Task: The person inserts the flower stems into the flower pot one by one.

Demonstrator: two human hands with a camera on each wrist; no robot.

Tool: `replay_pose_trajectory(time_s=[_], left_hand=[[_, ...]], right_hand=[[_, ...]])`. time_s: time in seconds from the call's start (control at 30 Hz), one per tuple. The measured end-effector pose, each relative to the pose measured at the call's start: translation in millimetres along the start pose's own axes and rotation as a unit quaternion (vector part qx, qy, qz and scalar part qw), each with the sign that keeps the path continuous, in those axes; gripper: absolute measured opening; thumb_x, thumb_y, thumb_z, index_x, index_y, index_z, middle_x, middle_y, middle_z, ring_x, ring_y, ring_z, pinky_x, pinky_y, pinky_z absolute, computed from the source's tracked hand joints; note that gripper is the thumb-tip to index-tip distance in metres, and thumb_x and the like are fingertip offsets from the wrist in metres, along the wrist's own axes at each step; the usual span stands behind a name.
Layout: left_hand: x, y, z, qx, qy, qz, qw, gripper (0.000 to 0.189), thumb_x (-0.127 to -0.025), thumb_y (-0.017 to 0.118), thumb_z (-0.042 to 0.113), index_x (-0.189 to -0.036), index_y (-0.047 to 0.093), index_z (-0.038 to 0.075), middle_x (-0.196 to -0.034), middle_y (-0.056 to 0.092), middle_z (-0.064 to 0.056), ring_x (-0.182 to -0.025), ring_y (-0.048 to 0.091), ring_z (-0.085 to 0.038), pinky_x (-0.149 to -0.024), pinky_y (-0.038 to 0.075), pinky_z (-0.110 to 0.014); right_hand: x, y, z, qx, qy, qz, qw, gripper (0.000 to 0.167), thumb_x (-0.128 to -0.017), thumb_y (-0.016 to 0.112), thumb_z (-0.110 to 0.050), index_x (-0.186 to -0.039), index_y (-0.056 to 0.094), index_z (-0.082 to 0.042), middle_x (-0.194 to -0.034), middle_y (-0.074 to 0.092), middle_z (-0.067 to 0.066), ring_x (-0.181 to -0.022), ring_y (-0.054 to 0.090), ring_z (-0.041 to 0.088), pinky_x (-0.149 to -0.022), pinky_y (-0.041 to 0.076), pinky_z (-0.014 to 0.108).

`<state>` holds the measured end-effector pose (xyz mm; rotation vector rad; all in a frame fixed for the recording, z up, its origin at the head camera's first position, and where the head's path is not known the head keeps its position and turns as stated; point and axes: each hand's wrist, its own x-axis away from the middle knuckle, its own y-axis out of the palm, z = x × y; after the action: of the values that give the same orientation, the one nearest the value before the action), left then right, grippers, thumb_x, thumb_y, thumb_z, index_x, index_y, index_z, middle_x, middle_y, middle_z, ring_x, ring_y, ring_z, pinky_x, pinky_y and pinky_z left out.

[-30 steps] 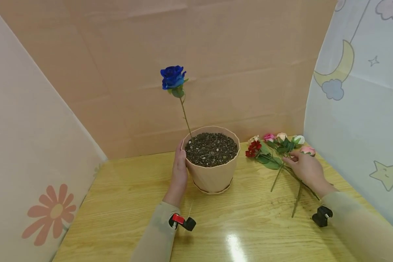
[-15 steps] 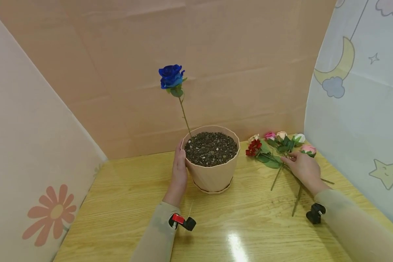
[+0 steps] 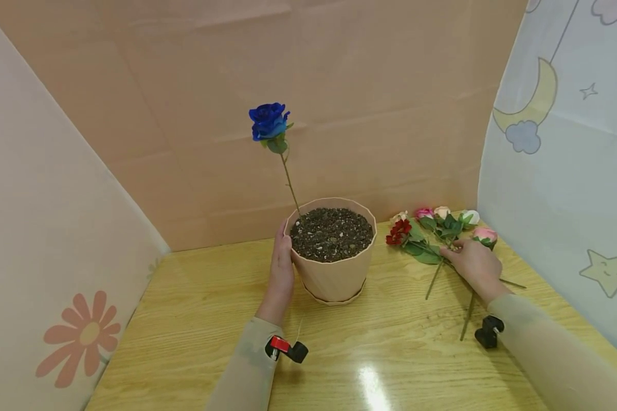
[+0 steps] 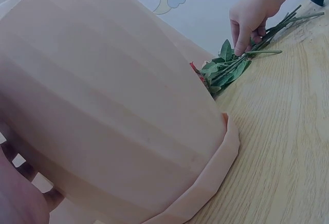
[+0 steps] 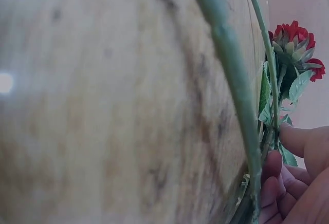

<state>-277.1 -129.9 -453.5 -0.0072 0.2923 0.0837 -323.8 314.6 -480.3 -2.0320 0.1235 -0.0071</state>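
Observation:
A blue rose [image 3: 269, 121] stands, leaning left, in the dark soil of a peach flowerpot [image 3: 334, 277]. My left hand [image 3: 279, 274] lies along the pot's left wall, its thumb just below the rim. In the left wrist view, fingers [image 4: 53, 198] touch the pot wall from below. Over at the right, my right hand [image 3: 474, 262] pinches a green flower stem [image 5: 270, 54] between thumb and fingers, low over a bunch of cut flowers. Red flowers [image 3: 399, 232] lie at the bunch's left, a pink rose [image 3: 485, 235] close behind the hand.
More blooms, among them a white rose [image 3: 470, 217], lie against the back wall. Stems cross on the wooden table [image 3: 211, 342] toward me. Soil specks dot the wood near the stems. A patterned cloth [image 3: 560, 188] stands at the right edge.
My right hand has shifted slightly left at the stems, and a stem end now shows to the right of its wrist. The left hand and pot stay in place.

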Motion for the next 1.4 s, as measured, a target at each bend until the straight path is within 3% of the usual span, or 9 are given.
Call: replay_pose_trajectory(time_s=[0.27,0.47,0.57,0.67,0.73,0.9,1.2,1.3,1.4], left_hand=[[-0.1,0.2,0.1,-0.006,-0.004,-0.002,1.0,0.06,-0.12,0.028,0.045,-0.177,0.024,0.028,-0.183,0.018,-0.001,-0.168,0.012,-0.029,-0.132,0.01,-0.064],[-0.5,0.1,-1.1,-0.003,0.003,-0.003,1.0,0.061,-0.12,0.028,0.043,-0.177,0.023,0.024,-0.183,0.015,-0.005,-0.169,0.01,-0.032,-0.132,0.009,-0.065],[-1.1,-0.1,-1.5,-0.001,0.005,-0.003,1.0,0.061,-0.12,0.027,0.042,-0.177,0.023,0.023,-0.183,0.016,-0.005,-0.169,0.01,-0.033,-0.132,0.008,-0.065],[-0.8,-0.2,-1.2,-0.004,0.003,-0.004,1.0,0.06,-0.12,0.027,0.043,-0.177,0.024,0.025,-0.183,0.017,-0.004,-0.168,0.011,-0.031,-0.132,0.009,-0.065],[-0.6,-0.2,-0.7,-0.006,-0.002,-0.005,1.0,0.06,-0.12,0.027,0.044,-0.177,0.024,0.028,-0.183,0.018,-0.002,-0.168,0.011,-0.03,-0.132,0.01,-0.064],[0.0,-0.7,-0.2,-0.006,-0.003,-0.007,0.9999,0.06,-0.12,0.028,0.046,-0.177,0.024,0.03,-0.183,0.017,-0.001,-0.168,0.011,-0.029,-0.132,0.01,-0.064],[0.2,-1.4,0.7,-0.005,-0.002,-0.008,1.0,0.06,-0.12,0.027,0.047,-0.178,0.023,0.03,-0.183,0.015,-0.001,-0.168,0.01,-0.03,-0.132,0.01,-0.065],[0.5,-1.2,0.4,-0.004,-0.001,-0.007,1.0,0.062,-0.119,0.027,0.047,-0.178,0.022,0.027,-0.183,0.015,-0.003,-0.169,0.009,-0.031,-0.131,0.009,-0.066],[0.9,-0.9,0.3,-0.007,0.001,-0.006,1.0,0.063,-0.119,0.028,0.048,-0.178,0.022,0.028,-0.183,0.016,-0.003,-0.168,0.009,-0.03,-0.131,0.01,-0.066]], right_hand=[[-0.2,-2,0,-0.017,0.017,-0.014,0.9996,0.069,-0.109,0.063,-0.049,-0.151,0.059,0.007,-0.145,0.061,0.035,-0.115,0.066,0.059,-0.062,0.054,0.056],[-5.4,-3,3,-0.044,0.014,-0.006,0.9989,0.067,-0.109,0.065,-0.044,-0.149,0.061,0.009,-0.148,0.058,0.036,-0.124,0.06,0.062,-0.075,0.056,0.063],[-7.0,-4,5,-0.072,0.013,-0.009,0.9973,0.065,-0.109,0.064,-0.04,-0.147,0.06,0.013,-0.123,0.075,0.03,-0.109,0.069,0.055,-0.08,0.056,0.06],[-6.0,-7,5,-0.121,0.019,-0.019,0.9923,0.063,-0.111,0.064,-0.034,-0.146,0.058,0.018,-0.086,0.079,0.014,-0.085,0.073,0.033,-0.079,0.055,0.043],[-3.8,-9,4,-0.161,0.026,-0.026,0.9862,0.061,-0.112,0.063,-0.031,-0.146,0.057,0.019,-0.076,0.076,0.005,-0.076,0.069,0.021,-0.076,0.052,0.032],[4.4,-14,1,-0.231,0.037,-0.031,0.9719,0.057,-0.113,0.063,-0.029,-0.144,0.058,0.018,-0.081,0.075,0.002,-0.078,0.064,0.013,-0.07,0.051,0.021],[9.5,-20,-6,-0.307,0.034,0.011,0.9511,0.051,-0.11,0.069,-0.019,-0.141,0.06,0.02,-0.085,0.075,-0.004,-0.07,0.069,0.005,-0.065,0.061,0.027],[11.3,-22,-10,-0.321,0.027,0.028,0.9464,0.043,-0.109,0.069,-0.016,-0.135,0.064,0.018,-0.084,0.072,-0.005,-0.068,0.066,0.006,-0.062,0.057,0.027],[13.7,-27,-15,-0.321,0.023,0.03,0.9464,0.049,-0.112,0.066,-0.021,-0.143,0.06,0.016,-0.086,0.07,-0.011,-0.071,0.066,0.005,-0.064,0.057,0.025]])
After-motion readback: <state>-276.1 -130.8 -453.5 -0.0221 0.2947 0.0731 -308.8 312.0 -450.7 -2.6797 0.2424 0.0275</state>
